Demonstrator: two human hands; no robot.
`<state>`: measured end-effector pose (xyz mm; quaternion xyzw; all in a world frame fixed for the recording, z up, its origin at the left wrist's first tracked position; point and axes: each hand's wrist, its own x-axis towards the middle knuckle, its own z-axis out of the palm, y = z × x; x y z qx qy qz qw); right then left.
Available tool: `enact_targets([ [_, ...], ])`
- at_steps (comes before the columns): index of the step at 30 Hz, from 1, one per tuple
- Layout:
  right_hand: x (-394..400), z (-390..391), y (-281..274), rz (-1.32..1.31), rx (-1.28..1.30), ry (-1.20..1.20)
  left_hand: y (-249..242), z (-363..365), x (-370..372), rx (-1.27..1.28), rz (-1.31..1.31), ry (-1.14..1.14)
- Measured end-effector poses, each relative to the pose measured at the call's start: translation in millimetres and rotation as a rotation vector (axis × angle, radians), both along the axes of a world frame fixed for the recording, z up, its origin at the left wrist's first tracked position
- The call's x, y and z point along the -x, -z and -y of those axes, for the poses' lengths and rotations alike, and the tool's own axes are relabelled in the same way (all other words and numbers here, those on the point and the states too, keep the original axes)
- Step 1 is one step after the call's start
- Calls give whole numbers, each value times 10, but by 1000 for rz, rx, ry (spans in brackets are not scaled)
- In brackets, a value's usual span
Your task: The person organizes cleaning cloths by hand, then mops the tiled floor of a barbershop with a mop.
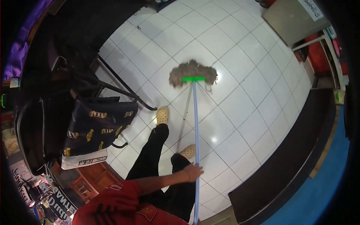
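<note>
A mop with a light blue pole (196,123) and a green clamp (193,79) stretches forward from my body. Its grey-brown string head (192,71) lies spread on the white tiled floor (240,108). My left hand (193,172) is closed around the pole in front of my legs. At the bottom edge of the view, a small part of my right hand (197,222) shows at the pole's lower end; its fingers are mostly cut off by the frame.
A black chair frame (123,86) with a dark car-patterned bag (99,125) stands at the left. A dark bench (285,165) runs along the right. A grey cabinet (294,20) stands at upper right. My feet wear beige clogs (162,116).
</note>
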<state>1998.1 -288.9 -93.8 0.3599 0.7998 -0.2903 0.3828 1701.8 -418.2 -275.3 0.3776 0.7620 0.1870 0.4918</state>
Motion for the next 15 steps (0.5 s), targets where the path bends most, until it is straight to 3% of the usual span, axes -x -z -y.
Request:
enact_targets([
  [2, 839, 145, 609, -92, 12, -122, 331, 266, 384, -69, -179, -172],
  [3, 1340, 274, 852, -111, 7, -165, 193, 437, 820, -78, -229, -141],
  [4, 2073, 463, 1001, -2, 39, -116, 289, 544, 1076, -95, -269, -193],
  [5, 2463, 578, 1424, -276, 22, -208, 408, 642, 1308, -109, -314, -244],
  [7, 3681, 980, 1873, -417, 77, -234, 467, 901, 1827, -92, -396, -273],
  [9, 4819, 1315, 2186, -399, 233, -274, 662, 1046, 2321, 18, -484, -475],
  [10, 5202, 1468, 2365, -489, 234, -368, 773, 1147, 2645, 68, -407, -583],
  [12, 5597, 1788, 2488, -410, 237, -281, 618, 1502, 3036, 161, -807, -360],
  [14, 5423, 1826, 2546, -439, 291, -268, 486, 1641, 3100, 283, -734, -119],
  [15, 5283, 1866, 2514, -481, 345, -258, 597, 1560, 2953, 334, -698, -108],
])
